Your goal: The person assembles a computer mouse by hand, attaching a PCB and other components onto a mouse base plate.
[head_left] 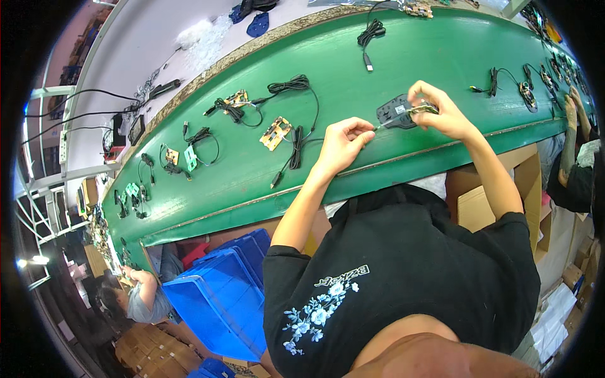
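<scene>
Over the green bench (pixel 239 170), my left hand (pixel 345 143) is closed in a pinch on a thin cable (pixel 315 139). From these fingers, pale wires run across to my right hand. A black cable coil (pixel 297 148) lies just left of my left hand. My right hand (pixel 441 112) is closed on a small circuit board (pixel 423 109), its fingers partly hiding it. Directly beneath lies a black mouse base (pixel 389 109), flat on the bench. Close to the coil rests a tan circuit board (pixel 275 133).
More boards with cables, such as a tan board (pixel 237 99) and a green one (pixel 190 158), lie to the left. A coiled USB cable (pixel 372 33) sits at the far side. Blue crates (pixel 214 296) stand below the bench. Co-workers' hands (pixel 570 107) are at the right end.
</scene>
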A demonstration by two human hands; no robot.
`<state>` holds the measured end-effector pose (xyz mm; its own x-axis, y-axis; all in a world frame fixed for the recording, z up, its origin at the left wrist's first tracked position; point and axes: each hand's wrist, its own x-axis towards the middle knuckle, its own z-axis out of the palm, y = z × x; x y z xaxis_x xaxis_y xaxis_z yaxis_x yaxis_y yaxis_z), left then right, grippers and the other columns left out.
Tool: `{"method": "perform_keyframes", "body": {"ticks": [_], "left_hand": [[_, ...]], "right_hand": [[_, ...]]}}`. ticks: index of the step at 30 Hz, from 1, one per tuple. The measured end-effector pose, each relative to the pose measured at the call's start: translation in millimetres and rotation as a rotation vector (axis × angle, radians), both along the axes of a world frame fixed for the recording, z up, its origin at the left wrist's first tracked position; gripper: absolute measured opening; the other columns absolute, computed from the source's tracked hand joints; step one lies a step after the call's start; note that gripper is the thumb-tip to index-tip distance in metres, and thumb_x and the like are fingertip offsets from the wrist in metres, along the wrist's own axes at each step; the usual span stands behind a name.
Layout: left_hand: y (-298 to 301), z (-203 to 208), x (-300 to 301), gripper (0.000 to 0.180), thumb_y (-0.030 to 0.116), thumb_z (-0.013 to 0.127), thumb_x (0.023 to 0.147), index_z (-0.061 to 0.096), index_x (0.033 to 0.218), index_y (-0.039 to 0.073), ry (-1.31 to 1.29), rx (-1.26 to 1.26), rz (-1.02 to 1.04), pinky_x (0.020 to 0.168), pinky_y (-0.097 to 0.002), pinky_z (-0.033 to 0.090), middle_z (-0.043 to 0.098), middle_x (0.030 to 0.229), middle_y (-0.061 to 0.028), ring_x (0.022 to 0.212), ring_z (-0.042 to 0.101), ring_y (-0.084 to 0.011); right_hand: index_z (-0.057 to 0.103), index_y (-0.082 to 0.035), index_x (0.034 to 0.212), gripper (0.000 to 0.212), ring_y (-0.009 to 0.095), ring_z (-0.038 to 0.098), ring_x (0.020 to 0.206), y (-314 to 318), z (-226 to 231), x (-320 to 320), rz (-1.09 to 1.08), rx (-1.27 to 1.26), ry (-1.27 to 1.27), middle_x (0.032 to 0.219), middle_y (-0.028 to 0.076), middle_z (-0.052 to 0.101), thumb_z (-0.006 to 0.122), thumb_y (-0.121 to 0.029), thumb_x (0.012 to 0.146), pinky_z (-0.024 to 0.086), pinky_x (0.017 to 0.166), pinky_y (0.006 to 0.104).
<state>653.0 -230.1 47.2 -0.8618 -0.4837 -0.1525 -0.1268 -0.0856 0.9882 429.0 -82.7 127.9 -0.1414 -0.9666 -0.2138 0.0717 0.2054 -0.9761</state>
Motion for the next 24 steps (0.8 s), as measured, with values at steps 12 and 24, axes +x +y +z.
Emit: {"method": "perform_keyframes", "body": {"ticks": [12,24], "left_hand": [[12,-5,-28,0.011,0.002,0.069,0.087,0.07,0.098,0.0,0.061,-0.516,0.15,0.066,-0.0375,0.052,0.065,0.089,-0.0123,0.073,0.065,-0.0288],[13,-6,-34,0.017,0.0,0.071,0.078,0.069,0.094,0.0,0.141,-1.1,0.044,0.073,-0.0393,0.052,0.061,0.089,-0.0103,0.084,0.06,-0.0283]], "right_hand": [[0.063,-0.006,0.112,0.029,0.009,0.054,0.075,-40,-78,-14,-0.295,-0.294,0.631,0.083,0.001,0.06,0.075,-0.008,0.085,0.045,0.069,0.0264],[0.064,-0.005,0.11,0.029,0.013,0.058,0.069,-31,-76,-7,-0.346,-0.288,0.678,0.079,0.005,0.064,0.076,-0.011,0.084,0.048,0.066,0.0295]]}}
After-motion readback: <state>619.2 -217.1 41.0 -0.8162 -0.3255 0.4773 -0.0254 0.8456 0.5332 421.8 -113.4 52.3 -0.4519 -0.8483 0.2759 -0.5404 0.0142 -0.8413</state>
